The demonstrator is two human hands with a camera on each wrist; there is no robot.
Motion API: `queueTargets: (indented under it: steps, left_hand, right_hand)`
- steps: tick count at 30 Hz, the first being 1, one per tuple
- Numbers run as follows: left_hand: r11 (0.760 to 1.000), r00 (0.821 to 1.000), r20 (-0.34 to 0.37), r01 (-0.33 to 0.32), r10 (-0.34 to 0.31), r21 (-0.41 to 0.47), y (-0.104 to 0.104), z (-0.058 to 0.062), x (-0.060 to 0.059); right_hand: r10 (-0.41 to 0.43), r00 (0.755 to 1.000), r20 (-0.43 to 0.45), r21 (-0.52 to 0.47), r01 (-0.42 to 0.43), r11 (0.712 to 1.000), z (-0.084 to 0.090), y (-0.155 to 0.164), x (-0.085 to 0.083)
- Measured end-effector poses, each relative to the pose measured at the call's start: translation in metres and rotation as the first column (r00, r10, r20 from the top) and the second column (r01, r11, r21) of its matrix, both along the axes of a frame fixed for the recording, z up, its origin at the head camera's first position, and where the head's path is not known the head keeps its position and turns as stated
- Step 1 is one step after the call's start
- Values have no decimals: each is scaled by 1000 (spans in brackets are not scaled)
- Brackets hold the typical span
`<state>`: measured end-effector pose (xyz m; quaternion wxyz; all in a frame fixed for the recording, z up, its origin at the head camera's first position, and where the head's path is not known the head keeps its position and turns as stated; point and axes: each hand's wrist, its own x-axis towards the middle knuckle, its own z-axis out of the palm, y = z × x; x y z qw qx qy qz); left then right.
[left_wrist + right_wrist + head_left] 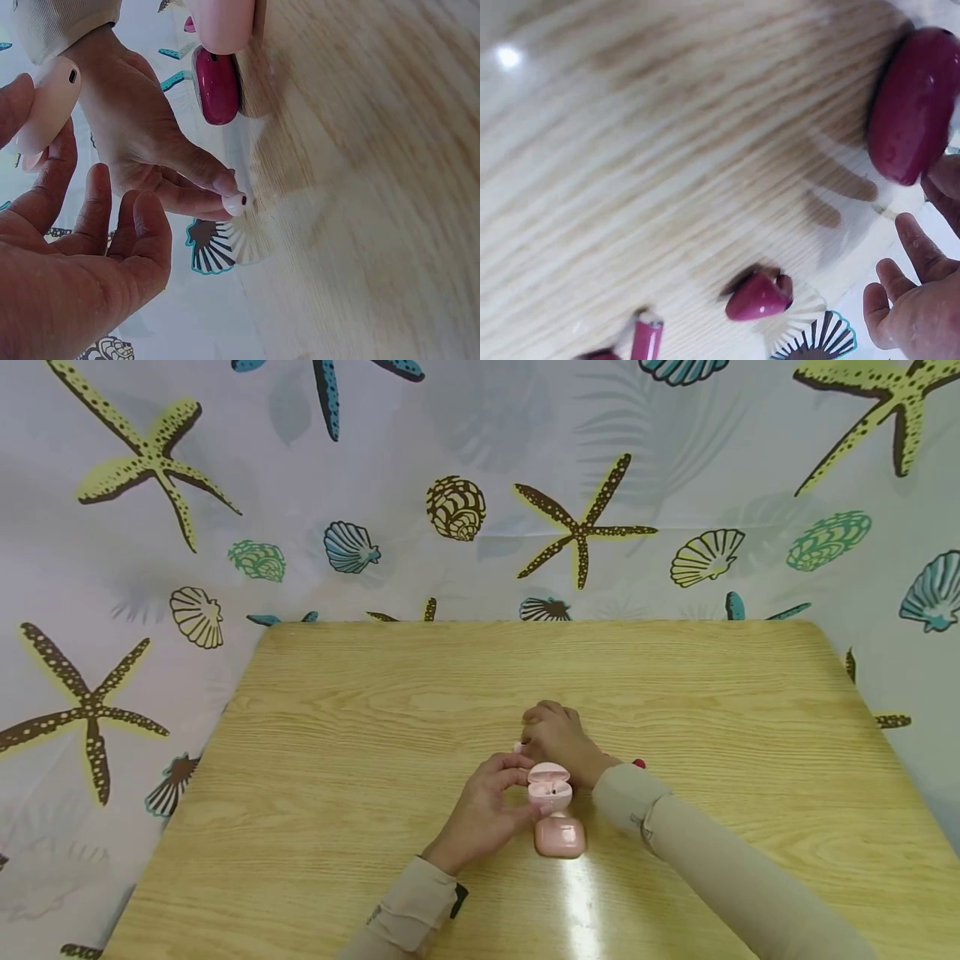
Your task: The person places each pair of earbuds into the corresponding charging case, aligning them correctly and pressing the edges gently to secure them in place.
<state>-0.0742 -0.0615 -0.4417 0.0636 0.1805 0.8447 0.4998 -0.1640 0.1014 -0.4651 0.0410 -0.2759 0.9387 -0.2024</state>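
My left hand (483,814) holds a light pink earbud case (550,793), its lid raised and one dark spot showing inside. In the left wrist view, the case (51,105) sits between the left thumb and fingers. My right hand (557,735) is just beyond the case. Between its thumb and forefinger it pinches a small pale pink earbud (235,204), close over the tabletop. A glossy magenta case (915,105) lies on the table by the right hand (922,307) and hides its fingertips in the right wrist view.
A closed pink case (560,837) lies just in front of the open one. A small magenta piece (759,296) and a short magenta stick (646,339) lie on the wood table (337,735). Patterned cloth (465,443) hangs behind the far edge.
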Motion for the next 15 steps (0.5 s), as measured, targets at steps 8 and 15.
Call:
queueTargets:
  steps: [8, 15]
  left_hand:
    - [1000, 1000, -26, -13, 13, -1, 3, 0, -2]
    - [1000, 1000, -26, -17, 17, -6, 7, 2, -3]
  right_hand:
    - [-95, 992, -87, -186, 77, 980, 16, 28, 6]
    - [-221, 975, -9, -388, 200, 900, 44, 54, 26]
